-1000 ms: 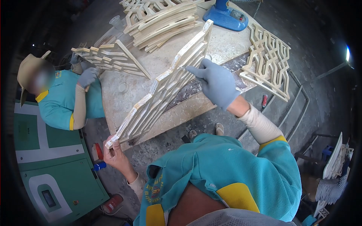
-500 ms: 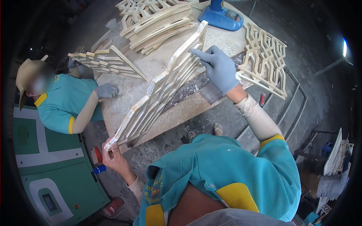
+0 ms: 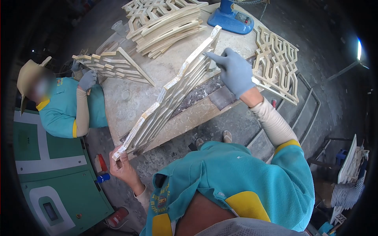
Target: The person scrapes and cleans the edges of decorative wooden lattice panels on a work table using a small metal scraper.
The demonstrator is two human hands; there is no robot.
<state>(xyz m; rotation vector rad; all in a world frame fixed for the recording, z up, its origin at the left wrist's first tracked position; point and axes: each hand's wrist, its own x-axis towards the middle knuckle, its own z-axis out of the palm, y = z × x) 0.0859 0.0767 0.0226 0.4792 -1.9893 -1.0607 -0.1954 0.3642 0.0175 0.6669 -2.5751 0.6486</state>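
A wooden lattice panel point(image 3: 159, 103) stands tilted on edge, slanting across the near side of the worktable, with whitish smears along its zigzag upper edge. My left hand point(image 3: 121, 167), bare, is closed on the panel's lower end. Near the upper end, my right hand point(image 3: 235, 72) in a grey glove has its index finger stretched out to the panel's edge. Its thumb stands apart; the other fingers are curled and partly hidden, with no held thing showing.
A co-worker point(image 3: 65, 102) at left handles another lattice panel point(image 3: 114, 67). Stacked lattice panels point(image 3: 169, 29), a blue tool base point(image 3: 230, 19) and a clear cup point(image 3: 118, 26) occupy the worktable point(image 3: 132, 96). One lattice panel point(image 3: 275, 63) rests at its right edge; metal rails point(image 3: 311, 114) lie beyond.
The panel has shifted slightly right with both my hands. My right hand has moved right and a little down. The co-worker's gloved hand has lifted off the table toward their panel.
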